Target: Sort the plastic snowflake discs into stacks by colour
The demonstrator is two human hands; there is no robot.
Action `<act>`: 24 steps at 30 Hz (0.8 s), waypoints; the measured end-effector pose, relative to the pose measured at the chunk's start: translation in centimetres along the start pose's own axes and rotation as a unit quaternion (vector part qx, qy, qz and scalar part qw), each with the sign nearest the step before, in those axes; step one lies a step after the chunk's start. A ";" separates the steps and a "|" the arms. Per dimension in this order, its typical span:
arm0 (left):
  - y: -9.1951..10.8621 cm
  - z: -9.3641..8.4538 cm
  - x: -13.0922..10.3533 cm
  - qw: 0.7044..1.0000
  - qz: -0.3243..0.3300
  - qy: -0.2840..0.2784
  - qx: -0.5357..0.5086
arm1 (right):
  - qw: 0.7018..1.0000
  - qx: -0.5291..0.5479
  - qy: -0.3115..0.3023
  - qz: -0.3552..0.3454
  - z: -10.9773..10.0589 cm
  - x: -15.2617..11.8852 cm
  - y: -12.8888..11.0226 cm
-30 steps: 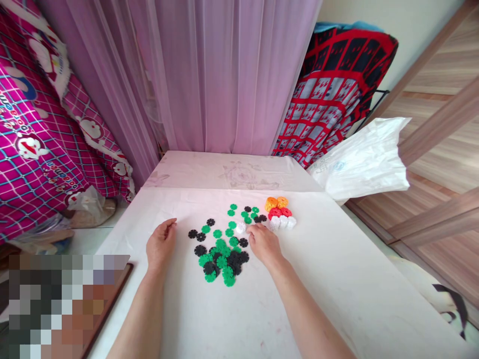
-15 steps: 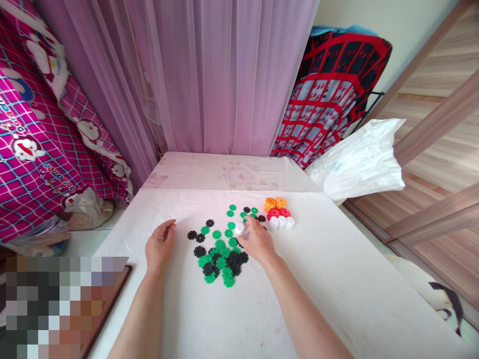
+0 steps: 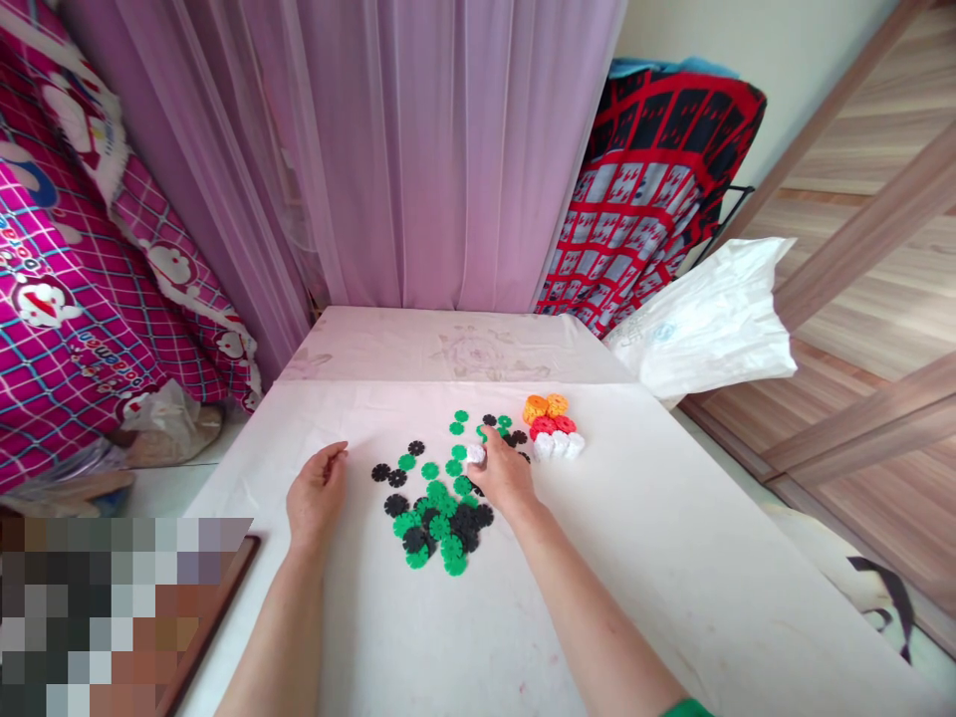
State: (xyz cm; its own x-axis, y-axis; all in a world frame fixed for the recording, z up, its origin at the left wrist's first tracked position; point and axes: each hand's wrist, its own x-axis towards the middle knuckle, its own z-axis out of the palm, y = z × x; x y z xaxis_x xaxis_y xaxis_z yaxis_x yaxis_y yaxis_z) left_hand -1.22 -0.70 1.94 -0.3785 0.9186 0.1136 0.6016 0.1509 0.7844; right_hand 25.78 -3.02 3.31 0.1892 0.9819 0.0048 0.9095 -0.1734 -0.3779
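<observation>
My right hand (image 3: pixel 509 476) is closed on a small stack of white snowflake discs (image 3: pixel 475 454), pinched between thumb and fingers just above the table. Around and below it lie loose green snowflake discs (image 3: pixel 440 526) and black snowflake discs (image 3: pixel 395 505), heaped together at the near side and scattered farther back. To the left of these, my left hand (image 3: pixel 318 493) rests by the table with loosely bent fingers and nothing visible in them. White stacks (image 3: pixel 560 445), red stacks (image 3: pixel 554 426) and orange stacks (image 3: pixel 536 409) stand in rows right of my right hand.
A pale cloth covers the table (image 3: pixel 418 637), with a flower-printed strip (image 3: pixel 470 349) at its far end. Beyond the right edge is a white plastic bag (image 3: pixel 702 324). A purple curtain (image 3: pixel 440 159) hangs behind. Wooden doors (image 3: pixel 858 289) stand to the right.
The whole view has shifted slightly. My right hand still pinches the white discs, its fingers now closer around them. My left hand stays where it was.
</observation>
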 end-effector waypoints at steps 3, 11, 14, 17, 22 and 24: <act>0.0 0.0 0.0 1.000 -0.002 -0.004 0.004 | 1.000 0.014 0.012 0.005 -0.2 -0.3 0.2; 0.2 -0.2 0.0 1.000 -0.009 -0.010 0.009 | 0.997 0.043 0.049 0.036 -2.5 -2.6 3.6; 0.3 -0.3 0.0 1.000 -0.012 -0.015 0.011 | 0.994 0.030 0.081 0.074 -3.4 -3.3 6.6; 0.4 -0.4 0.0 1.000 -0.011 -0.014 0.024 | 0.987 0.020 0.097 0.127 -4.2 -3.7 9.7; 0.5 -0.4 0.2 0.999 -0.013 -0.009 0.033 | 0.980 0.004 0.098 0.174 -5.3 -3.4 13.0; 0.6 -0.5 0.2 0.999 -0.015 -0.009 0.035 | 0.978 0.002 0.096 0.186 -5.3 -3.2 13.4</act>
State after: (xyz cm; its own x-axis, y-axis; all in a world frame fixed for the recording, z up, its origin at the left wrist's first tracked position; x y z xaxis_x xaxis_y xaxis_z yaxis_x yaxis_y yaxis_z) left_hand -1.29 -0.57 2.77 -0.3849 0.9195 0.0798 0.6378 0.2024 0.7432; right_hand 39.30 -8.86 3.14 0.5727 0.8188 0.0398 0.7632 -0.5148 -0.3905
